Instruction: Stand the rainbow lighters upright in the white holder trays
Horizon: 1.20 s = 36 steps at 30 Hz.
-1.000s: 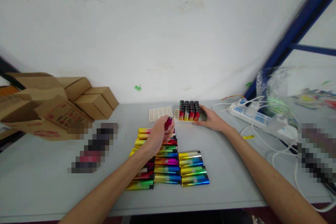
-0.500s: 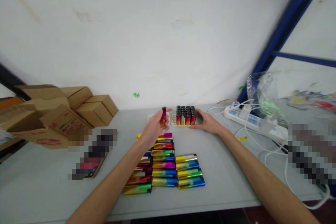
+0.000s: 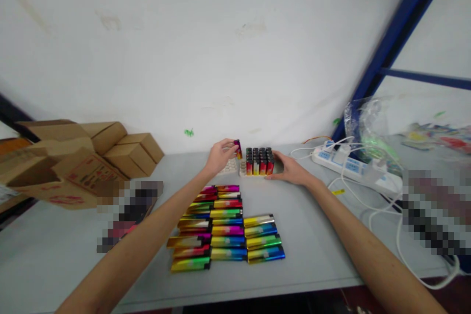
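My left hand (image 3: pixel 220 156) is closed on a purple-and-yellow lighter (image 3: pixel 238 149), its black top upward, tilted slightly, above the left end of the white holed tray (image 3: pixel 243 169). Upright lighters (image 3: pixel 259 162) with black tops stand in that tray in several rows; its left column of holes is bare. My right hand (image 3: pixel 289 169) grips the tray's right end, thumb at the front corner and fingers at the back. Another white holed tray (image 3: pixel 230 167) lies to the left, partly behind my left hand. Nearer me, several metallic lighters (image 3: pixel 227 230) lie flat in columns, some hidden by my left forearm.
Open cardboard boxes (image 3: pixel 91 159) stand at the left. A blurred-out phone-like object (image 3: pixel 134 211) lies before them. At the right are a white power strip (image 3: pixel 356 171) with plugs, loose white cables (image 3: pixel 401 240) and a clear plastic bag (image 3: pixel 375 117). A wall closes off the back.
My left hand has moved right and slightly up with the lighter, from over the left tray to the filled tray's left end. My right hand stays at the tray.
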Available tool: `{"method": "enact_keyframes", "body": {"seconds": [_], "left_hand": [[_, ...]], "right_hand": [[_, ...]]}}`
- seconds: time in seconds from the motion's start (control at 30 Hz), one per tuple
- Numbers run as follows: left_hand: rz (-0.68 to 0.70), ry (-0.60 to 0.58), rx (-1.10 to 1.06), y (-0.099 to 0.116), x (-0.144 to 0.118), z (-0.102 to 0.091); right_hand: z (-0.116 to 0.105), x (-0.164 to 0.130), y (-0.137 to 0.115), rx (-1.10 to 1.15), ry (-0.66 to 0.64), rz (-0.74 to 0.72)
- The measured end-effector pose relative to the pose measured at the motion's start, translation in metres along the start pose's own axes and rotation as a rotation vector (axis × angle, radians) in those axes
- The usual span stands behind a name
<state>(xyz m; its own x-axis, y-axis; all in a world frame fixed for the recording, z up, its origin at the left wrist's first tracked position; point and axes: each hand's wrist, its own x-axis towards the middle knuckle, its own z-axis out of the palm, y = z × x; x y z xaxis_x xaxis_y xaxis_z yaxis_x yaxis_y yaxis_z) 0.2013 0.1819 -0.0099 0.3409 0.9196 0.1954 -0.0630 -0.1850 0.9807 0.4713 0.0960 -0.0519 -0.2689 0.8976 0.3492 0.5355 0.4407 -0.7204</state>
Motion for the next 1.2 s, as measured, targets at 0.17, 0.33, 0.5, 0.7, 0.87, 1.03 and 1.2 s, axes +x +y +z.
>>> {"method": "enact_keyframes", "body": {"seconds": [0.17,0.33,0.5,0.7,0.87,1.03,1.2], "left_hand": [[0.013,-0.055,0.063,-0.015,0.007,-0.005],[-0.001,-0.165,0.072,-0.017,0.009,-0.008],[-0.007,-0.251,0.095,-0.015,0.011,-0.011],[0.046,-0.307,0.185,-0.014,0.013,-0.012],[0.121,-0.356,0.278,-0.010,0.016,-0.012],[0.162,-0.389,0.323,-0.011,0.015,-0.015],[0.172,-0.440,0.393,-0.006,0.014,-0.018]], "right_hand": [[-0.001,0.000,-0.001,-0.018,-0.013,-0.015],[-0.001,0.000,0.000,-0.020,-0.013,-0.022],[0.000,0.000,0.000,-0.015,-0.005,-0.015],[-0.001,0.000,-0.003,-0.030,-0.006,-0.009],[-0.001,0.000,-0.004,-0.056,0.002,-0.006],[0.000,0.000,-0.002,-0.063,-0.008,0.006],[0.000,-0.001,-0.003,-0.058,0.003,-0.011]]}}
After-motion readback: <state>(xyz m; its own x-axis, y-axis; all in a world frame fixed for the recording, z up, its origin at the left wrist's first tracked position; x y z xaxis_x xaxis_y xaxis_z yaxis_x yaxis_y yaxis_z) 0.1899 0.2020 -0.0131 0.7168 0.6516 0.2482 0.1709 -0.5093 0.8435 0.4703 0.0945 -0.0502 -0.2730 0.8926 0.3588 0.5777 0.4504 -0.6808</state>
